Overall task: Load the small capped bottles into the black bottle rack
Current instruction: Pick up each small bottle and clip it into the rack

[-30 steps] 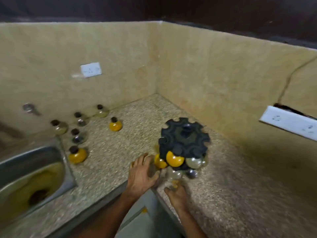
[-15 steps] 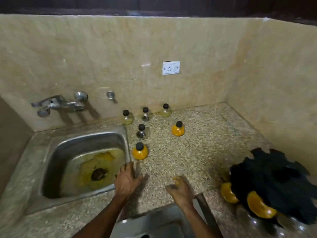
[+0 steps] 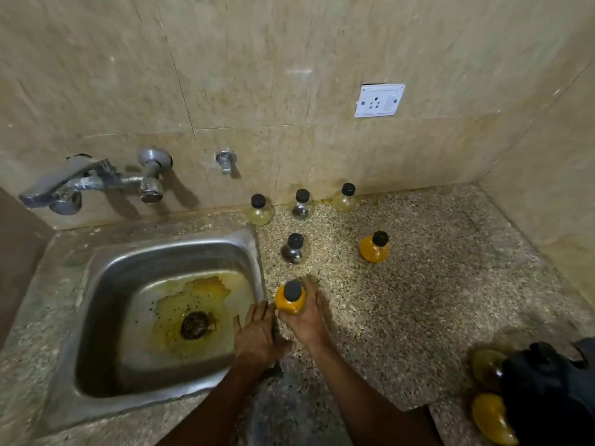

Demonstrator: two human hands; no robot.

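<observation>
My right hand (image 3: 307, 317) is wrapped around an orange bottle with a black cap (image 3: 289, 300) beside the sink's right rim. My left hand (image 3: 257, 336) rests flat and open on that rim, just left of the bottle. Farther back stand a second orange bottle (image 3: 374, 247), a dark clear bottle (image 3: 293, 249), and three more by the wall: a pale yellow bottle (image 3: 259, 210), another dark bottle (image 3: 302, 205) and another pale bottle (image 3: 345, 199). The black bottle rack (image 3: 550, 381) sits at the lower right edge, partly cut off, with orange bottles (image 3: 491, 416) in it.
A steel sink (image 3: 96, 333) with yellow residue lies at the left, a tap (image 3: 96, 180) above it on the tiled wall. A white socket (image 3: 379, 100) is on the back wall. A side wall closes the speckled counter (image 3: 418, 300) at the right.
My view has swung left from the rack to the sink. My right hand reached forward and closed on the nearest orange bottle; my left hand settled on the sink rim.
</observation>
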